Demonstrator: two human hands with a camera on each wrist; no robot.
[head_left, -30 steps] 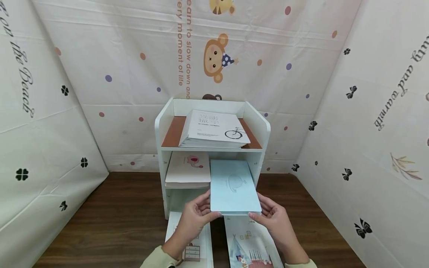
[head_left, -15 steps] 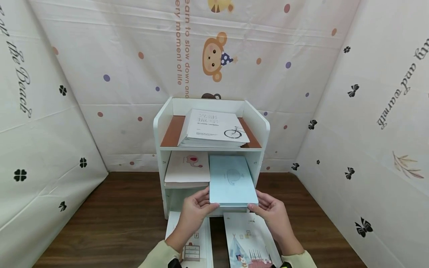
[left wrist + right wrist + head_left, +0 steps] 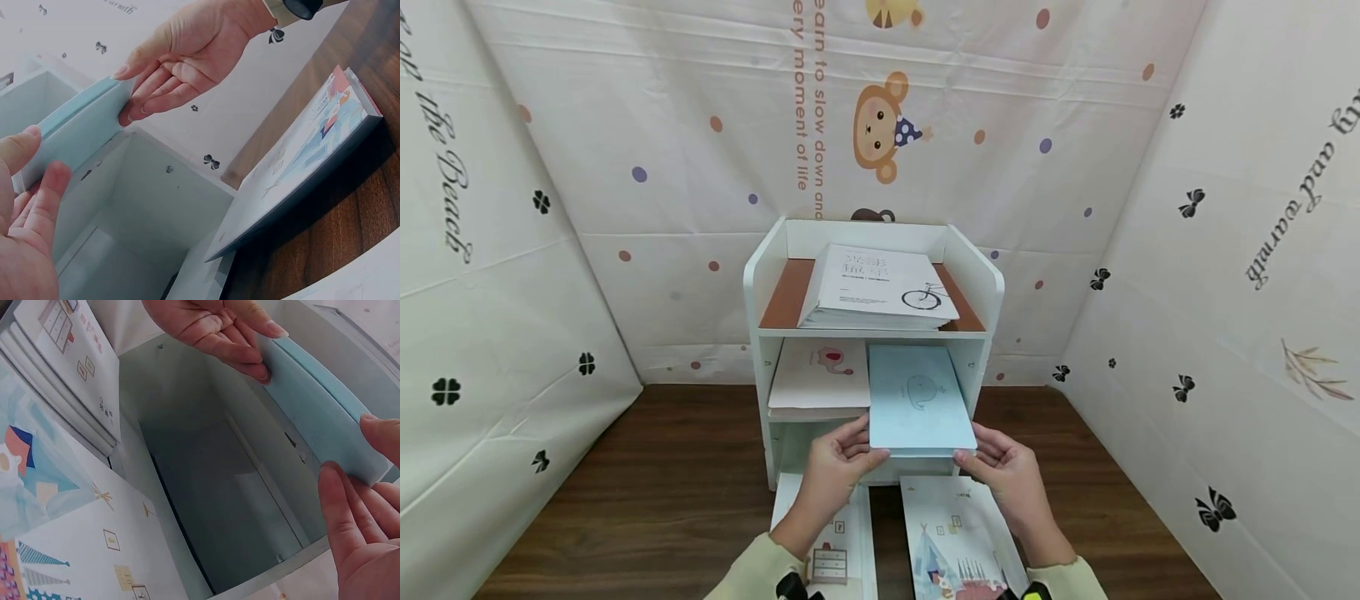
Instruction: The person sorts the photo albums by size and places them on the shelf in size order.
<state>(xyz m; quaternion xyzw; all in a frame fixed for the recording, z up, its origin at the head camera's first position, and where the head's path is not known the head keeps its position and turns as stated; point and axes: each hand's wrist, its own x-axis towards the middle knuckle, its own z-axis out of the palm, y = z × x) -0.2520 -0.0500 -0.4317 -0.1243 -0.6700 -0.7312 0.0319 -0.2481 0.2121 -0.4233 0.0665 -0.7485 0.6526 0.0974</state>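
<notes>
A small stack of light blue notebooks (image 3: 921,396), with a whale drawing on its cover, lies partly inside the right half of the middle shelf. Its near end juts out over the shelf's front edge. My left hand (image 3: 837,473) pinches the near left corner, thumb at the front edge and fingers along the side. At the near right corner, my right hand (image 3: 1011,477) grips in the same way. Both wrist views show the stack's layered edge (image 3: 322,394), with fingers under it. Beside it on the same shelf sits a pile of pale pink notebooks (image 3: 820,379) with a red elephant.
On the top level of the white shelf unit (image 3: 763,375) lies a thick stack of white books (image 3: 880,287) with a bicycle drawing. Illustrated books stand in front, one at left (image 3: 831,567) and one at right (image 3: 962,542), on the dark wooden surface (image 3: 662,500).
Both hands have pushed the blue notebooks away from me, deeper into the middle shelf. Most of this came in the first half second; since then they have moved only slightly.
</notes>
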